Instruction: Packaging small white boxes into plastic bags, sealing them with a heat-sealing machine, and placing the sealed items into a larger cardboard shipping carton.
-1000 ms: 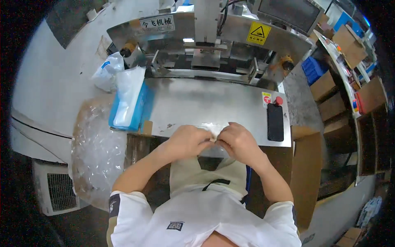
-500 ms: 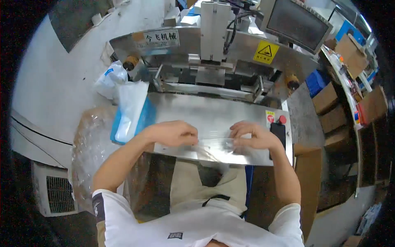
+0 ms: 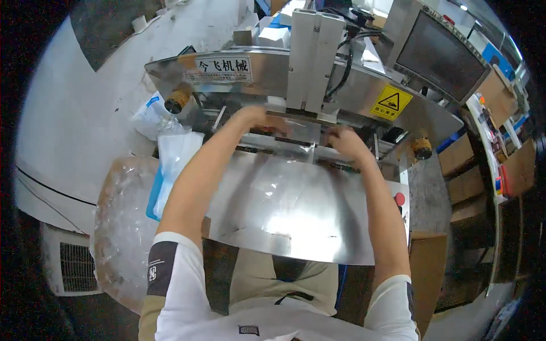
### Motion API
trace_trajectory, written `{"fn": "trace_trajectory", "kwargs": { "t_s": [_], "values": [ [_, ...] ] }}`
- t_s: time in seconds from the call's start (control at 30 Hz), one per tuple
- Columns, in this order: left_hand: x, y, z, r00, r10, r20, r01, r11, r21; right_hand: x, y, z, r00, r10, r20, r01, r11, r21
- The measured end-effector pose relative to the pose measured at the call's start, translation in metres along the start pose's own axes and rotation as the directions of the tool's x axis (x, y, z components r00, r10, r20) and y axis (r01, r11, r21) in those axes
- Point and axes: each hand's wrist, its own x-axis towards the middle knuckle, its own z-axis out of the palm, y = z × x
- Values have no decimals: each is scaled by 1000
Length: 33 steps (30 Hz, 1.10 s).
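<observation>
A sheet of clear plastic film (image 3: 296, 150) lies across the front bar of the steel machine (image 3: 315, 62), beneath its upright column. My left hand (image 3: 263, 120) reaches into the machine's opening at the film's left side, its fingers curled and slightly blurred. At the right side, my right hand (image 3: 344, 142) is bent with fingers pinched at the film's edge. Both hands seem to grip the film, whose far edge is hard to make out. Below them lies the shiny steel worktop (image 3: 273, 210).
On the left, a blue tray (image 3: 153, 196) holds white translucent plastic bags (image 3: 173, 165), beside a carton lined with clear plastic (image 3: 125, 216). A red button (image 3: 400, 199) sits at the worktop's right. A monitor (image 3: 441, 54) hangs at the upper right, and cardboard boxes (image 3: 455, 156) stand beyond.
Both hands have moved forward from the worktop's near edge into the machine's opening, carrying the clear plastic film with them. My arms are now stretched out, and the view has shifted slightly.
</observation>
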Motion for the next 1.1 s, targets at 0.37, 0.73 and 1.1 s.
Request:
{"fn": "trace_trajectory", "kwargs": {
  "t_s": [0.37,0.73,1.1],
  "values": [
    [-83,6,139,579,494,-649,-119,838,532,-30,-71,63,937,-268,-225,165,906,-390],
    [-195,-11,255,642,388,-661,-91,895,437,-20,-76,62,977,-109,-184,26,915,-403],
    [-199,-13,257,627,355,-694,-56,909,414,-12,-82,50,975,-144,-167,36,853,-520]
  ]
}}
